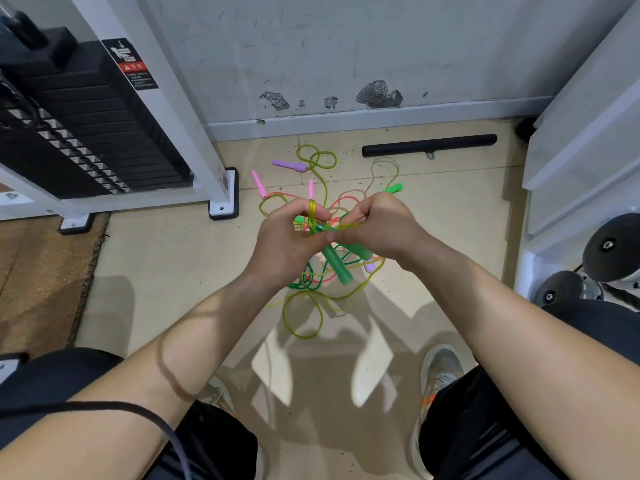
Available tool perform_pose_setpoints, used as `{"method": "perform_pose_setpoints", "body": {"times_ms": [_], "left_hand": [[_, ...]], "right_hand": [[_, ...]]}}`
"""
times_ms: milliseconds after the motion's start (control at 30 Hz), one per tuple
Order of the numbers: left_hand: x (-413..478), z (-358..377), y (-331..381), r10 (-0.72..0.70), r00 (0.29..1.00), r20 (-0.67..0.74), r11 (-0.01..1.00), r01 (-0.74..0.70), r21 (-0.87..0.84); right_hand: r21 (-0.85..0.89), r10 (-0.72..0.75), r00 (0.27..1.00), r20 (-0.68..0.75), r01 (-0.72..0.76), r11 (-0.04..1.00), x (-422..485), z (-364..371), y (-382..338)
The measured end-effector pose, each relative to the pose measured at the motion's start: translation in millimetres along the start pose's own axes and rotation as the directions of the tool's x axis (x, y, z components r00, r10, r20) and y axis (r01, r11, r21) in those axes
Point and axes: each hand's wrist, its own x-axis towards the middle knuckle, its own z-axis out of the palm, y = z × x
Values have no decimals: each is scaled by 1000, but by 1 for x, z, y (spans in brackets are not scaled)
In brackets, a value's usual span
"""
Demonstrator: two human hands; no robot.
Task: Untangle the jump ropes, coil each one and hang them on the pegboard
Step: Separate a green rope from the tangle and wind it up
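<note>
The jump ropes (311, 282) lie in one knot of green, pink and yellow-green cords on the floor (156, 258), right in front of the crouching person and between the feet and the wall (346, 46). Both hands are raised just above the pile, close together. The left hand (287, 240) has its fingers (323, 215) curled and pinching a loop of the yellow-green cord (312, 210), which stands up over them. The right hand (381, 226) has its fingers (350, 216) bent round the same cord where it runs across to the right.

A green handle (337, 266) hangs just below the gap between the hands. Its long axis slants down towards the person and a little to the right, so it looks nearer the right hand. The coming move likely turns on drawing that handle back through the pinched loop. Loose pink handles (259, 183) lie farther off, towards the wall. No pegboard is in view.
</note>
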Motion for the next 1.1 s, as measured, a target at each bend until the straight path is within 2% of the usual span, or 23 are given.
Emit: {"method": "perform_pose_setpoints", "body": {"times_ms": [167, 333, 400, 500, 600, 667, 733, 800, 933, 1033, 1100], "left_hand": [[2, 8, -6, 60, 997, -53, 994, -55, 91], [2, 18, -15, 130, 962, -239, 978, -84, 192], [2, 19, -15, 72, 945, -320, 991, -33, 127], [4, 19, -11, -70, 916, -394, 996, 39, -86], [5, 21, -3, -190, 888, -419, 960, 79, -269], [5, 21, 5, -297, 872, -390, 907, 131, -400], [6, 18, 16, -407, 860, -309, 804, 176, -568], [9, 11, 22, -457, 857, -240, 714, 192, -674], [12, 3, 26, -499, 853, -155, 640, 242, -729], [12, -4, 26, -510, 856, -80, 581, 274, -767], [11, -10, 27, -499, 866, -36, 557, 288, -779]], "right_hand": [[79, 32, 996, -78, -26, 997, -2, 7, 2], [381, 94, 984, -149, -31, 924, -12, 31, -2], [470, 113, 984, -141, -34, 882, -19, 42, -5], [600, 146, 982, -120, -46, 799, -24, 52, -5], [588, 154, 984, -93, -70, 806, -31, 60, -3], [589, 150, 986, -66, -83, 804, -36, 69, -2], [580, 157, 985, -74, -85, 810, -36, 75, 2], [574, 168, 981, -92, -86, 814, -32, 74, 3], [560, 125, 989, -83, -58, 826, -25, 68, 6], [546, 90, 996, -4, -73, 835, -21, 63, 8], [465, 21, 1000, 7, -22, 885, -15, 55, 11]]}}
